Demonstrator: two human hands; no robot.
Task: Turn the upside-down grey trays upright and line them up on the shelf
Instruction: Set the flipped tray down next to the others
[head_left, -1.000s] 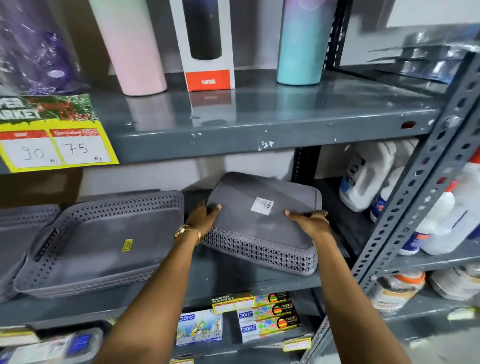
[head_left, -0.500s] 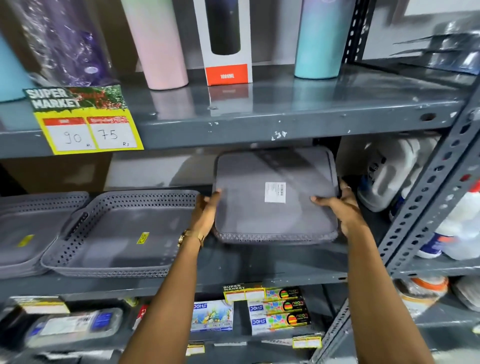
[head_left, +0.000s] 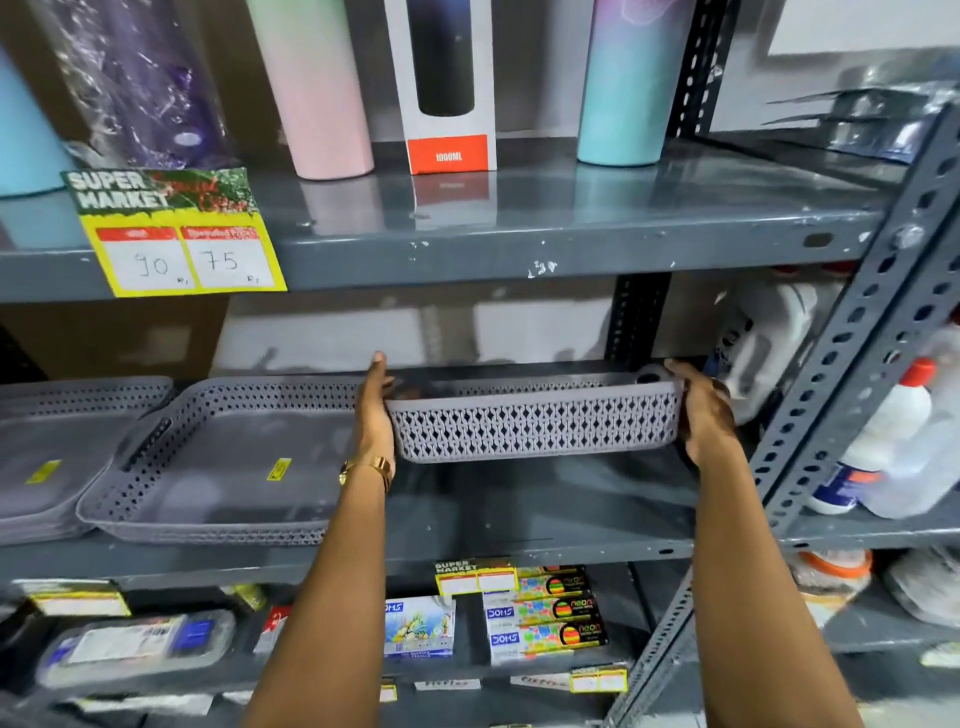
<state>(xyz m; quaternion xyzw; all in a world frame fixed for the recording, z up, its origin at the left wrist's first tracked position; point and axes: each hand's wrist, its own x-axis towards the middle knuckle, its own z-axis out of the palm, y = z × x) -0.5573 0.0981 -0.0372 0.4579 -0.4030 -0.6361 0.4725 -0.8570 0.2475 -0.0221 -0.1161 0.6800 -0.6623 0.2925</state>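
Note:
I hold a grey perforated tray (head_left: 535, 423) between both hands, just above the middle shelf (head_left: 545, 525), its patterned long side facing me and its opening turned up and away. My left hand (head_left: 375, 410) grips its left end and my right hand (head_left: 698, 410) grips its right end. To the left, an upright grey tray (head_left: 218, 462) with a yellow sticker rests on the shelf. Another upright grey tray (head_left: 47, 457) sits beside it at the far left, partly cut off.
The upper shelf edge (head_left: 519, 249) hangs close above the held tray and carries tall bottles, a boxed flask and a yellow price tag (head_left: 176, 244). A slotted steel upright (head_left: 852, 364) stands at right with white bottles (head_left: 893, 441) behind. Stationery boxes (head_left: 540, 613) fill the lower shelf.
The tray has turned from bottom-facing-me, with its white label showing, to side-on with its opening upward. Both hands kept hold of its ends.

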